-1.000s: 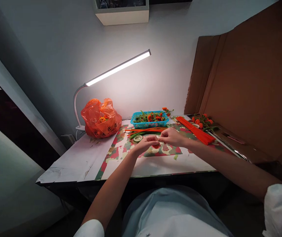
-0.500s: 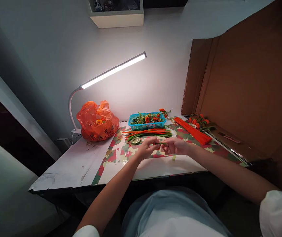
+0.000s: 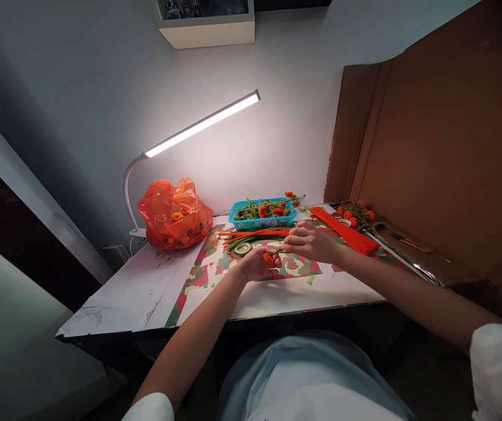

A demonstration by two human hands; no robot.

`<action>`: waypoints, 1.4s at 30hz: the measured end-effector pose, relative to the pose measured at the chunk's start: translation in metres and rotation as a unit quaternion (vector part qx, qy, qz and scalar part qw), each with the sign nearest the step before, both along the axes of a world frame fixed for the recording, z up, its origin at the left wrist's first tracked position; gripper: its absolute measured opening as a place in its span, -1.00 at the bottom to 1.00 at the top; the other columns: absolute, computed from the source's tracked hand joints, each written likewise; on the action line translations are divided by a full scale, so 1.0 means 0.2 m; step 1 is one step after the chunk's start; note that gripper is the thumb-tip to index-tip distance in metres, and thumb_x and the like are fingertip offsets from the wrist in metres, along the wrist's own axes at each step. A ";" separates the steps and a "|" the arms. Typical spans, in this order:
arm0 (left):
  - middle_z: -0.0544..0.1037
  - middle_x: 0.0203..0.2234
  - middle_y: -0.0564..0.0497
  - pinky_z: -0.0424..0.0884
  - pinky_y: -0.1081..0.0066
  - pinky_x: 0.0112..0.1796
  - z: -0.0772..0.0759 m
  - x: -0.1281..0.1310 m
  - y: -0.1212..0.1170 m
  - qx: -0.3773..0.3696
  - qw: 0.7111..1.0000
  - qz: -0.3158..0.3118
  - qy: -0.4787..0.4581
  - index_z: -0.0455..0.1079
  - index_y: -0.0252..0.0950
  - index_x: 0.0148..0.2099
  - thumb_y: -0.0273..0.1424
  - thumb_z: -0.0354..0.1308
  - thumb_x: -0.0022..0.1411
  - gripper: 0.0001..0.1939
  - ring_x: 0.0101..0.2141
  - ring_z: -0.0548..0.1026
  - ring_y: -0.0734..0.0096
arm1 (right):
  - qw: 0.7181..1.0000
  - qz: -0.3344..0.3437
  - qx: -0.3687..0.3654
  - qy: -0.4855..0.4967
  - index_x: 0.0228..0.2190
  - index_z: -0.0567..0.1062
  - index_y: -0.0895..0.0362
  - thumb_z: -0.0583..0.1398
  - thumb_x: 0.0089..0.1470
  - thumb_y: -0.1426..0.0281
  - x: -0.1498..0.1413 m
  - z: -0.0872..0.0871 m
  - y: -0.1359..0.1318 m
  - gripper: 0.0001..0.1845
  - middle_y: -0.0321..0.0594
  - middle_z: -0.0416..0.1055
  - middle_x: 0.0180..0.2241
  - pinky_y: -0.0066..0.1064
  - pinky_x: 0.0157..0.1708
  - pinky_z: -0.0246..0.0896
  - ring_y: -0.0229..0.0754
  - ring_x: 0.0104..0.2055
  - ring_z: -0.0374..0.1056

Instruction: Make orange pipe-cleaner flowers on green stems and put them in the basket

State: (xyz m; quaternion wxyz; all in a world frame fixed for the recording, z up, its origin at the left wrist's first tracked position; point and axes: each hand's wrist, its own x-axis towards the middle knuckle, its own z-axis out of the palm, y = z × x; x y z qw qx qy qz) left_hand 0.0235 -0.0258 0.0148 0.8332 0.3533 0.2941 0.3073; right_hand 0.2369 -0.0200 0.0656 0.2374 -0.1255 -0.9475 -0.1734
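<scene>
My left hand [image 3: 254, 266] is closed around a small orange pompom flower [image 3: 269, 258] just above the patterned paper [image 3: 299, 268] on the table. My right hand [image 3: 307, 241] is pinched on the thin green stem coming out of that flower, a little to its right. A roll of green tape [image 3: 243, 249] lies just beyond my left hand. Orange and green pipe-cleaner stems [image 3: 257, 235] lie in a loose row behind both hands.
A blue basket [image 3: 262, 213] of made flowers stands at the back, an orange plastic bag [image 3: 174, 213] to its left under a lit desk lamp [image 3: 198, 124]. A bundle of orange stems [image 3: 342, 230] and more flowers [image 3: 355, 214] lie right. Brown cardboard [image 3: 435, 152] walls the right side.
My hands have drawn slightly apart: the right one has moved up and right along the stem, and the left has dropped a little with the flower.
</scene>
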 end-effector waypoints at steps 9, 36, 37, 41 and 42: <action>0.33 -0.66 0.05 0.25 0.46 -0.48 0.02 0.00 0.00 0.012 0.999 0.002 0.031 0.25 -0.34 -0.54 -0.46 0.08 -0.04 -0.91 -0.57 0.32 0.51 | 0.999 -0.008 -0.009 -0.032 -0.43 0.46 0.06 -0.11 0.28 0.34 -0.06 0.02 0.02 -0.59 -0.21 0.39 -0.39 -0.25 -0.11 -0.05 -0.22 -0.34 0.19; 0.48 -0.45 0.02 0.31 0.44 -0.34 -0.03 0.02 0.00 0.422 0.862 0.241 0.146 0.41 -0.32 -0.25 -0.17 0.20 0.07 -0.68 -0.43 0.37 0.48 | 0.764 -0.064 -0.547 0.336 -0.36 0.49 0.15 0.18 -0.05 0.11 -0.12 0.01 0.01 -0.64 -0.21 0.41 -0.38 -0.42 -0.39 0.14 -0.25 -0.37 0.27; 0.50 -0.41 0.00 0.33 0.41 -0.29 -0.03 0.02 0.00 0.410 0.871 0.242 0.125 0.43 -0.32 -0.22 -0.19 0.23 0.04 -0.68 -0.39 0.40 0.45 | 0.797 -0.063 -0.497 0.338 -0.35 0.49 0.15 0.20 -0.05 0.13 -0.13 -0.01 0.00 -0.66 -0.20 0.42 -0.36 -0.41 -0.36 0.15 -0.23 -0.34 0.28; 0.55 -0.24 -0.04 0.35 0.32 -0.14 -0.04 0.01 0.00 0.383 0.891 0.230 0.076 0.48 -0.28 -0.14 -0.28 0.25 0.01 -0.67 -0.21 0.47 0.32 | 0.880 -0.076 -0.344 0.319 -0.41 0.48 0.12 0.25 -0.06 0.21 -0.18 -0.14 -0.04 -0.77 -0.21 0.42 -0.40 -0.37 -0.35 0.16 -0.20 -0.38 0.26; 0.54 -0.20 -0.04 0.35 0.30 -0.12 -0.04 0.01 0.00 0.382 0.892 0.230 0.071 0.49 -0.26 -0.13 -0.30 0.25 0.01 -0.67 -0.17 0.47 0.29 | 0.879 -0.087 -0.327 0.335 -0.43 0.46 0.12 0.23 -0.02 0.24 -0.20 -0.17 -0.04 -0.80 -0.22 0.41 -0.43 -0.36 -0.35 0.16 -0.20 -0.39 0.27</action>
